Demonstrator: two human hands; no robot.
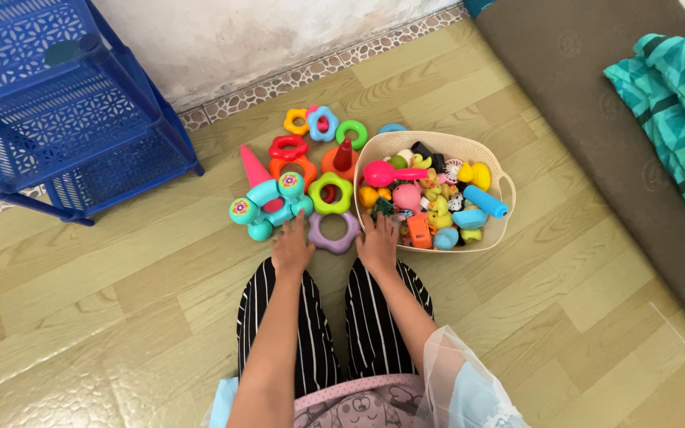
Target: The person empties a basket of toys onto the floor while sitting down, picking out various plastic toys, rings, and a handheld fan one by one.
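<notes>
Hands first, in the head view: the left hand [292, 250] lies flat on the floor with fingers together and extended, clamped on nothing, its tips just short of the teal toy [267, 204] at its 12 o'clock. The right hand [377, 244] rests at the near rim of the cream basket [507, 190], fingers loosely spread and draped over the edge, gripping nothing that I can make out. Between the two hands, at about 1 o'clock from the left one, lies the purple flower ring [333, 233], touching neither as far as I can tell.

Beyond it, at 12 o'clock, sit a green flower ring [331, 192], a red ring [288, 147], a pink cone [254, 166] and further rings near the wall. The basket, at 2 o'clock from the person, is heaped with small toys, among them a pink scoop [390, 173] and a blue cylinder [485, 201]. A blue plastic rack [57, 119] stands at 10 o'clock.

One likely risk: weight from the right hand on the rim could tip the heaped basket toward the knees and spill small toys. Another: the left hand could nudge the teal toy away, if it rolls.
</notes>
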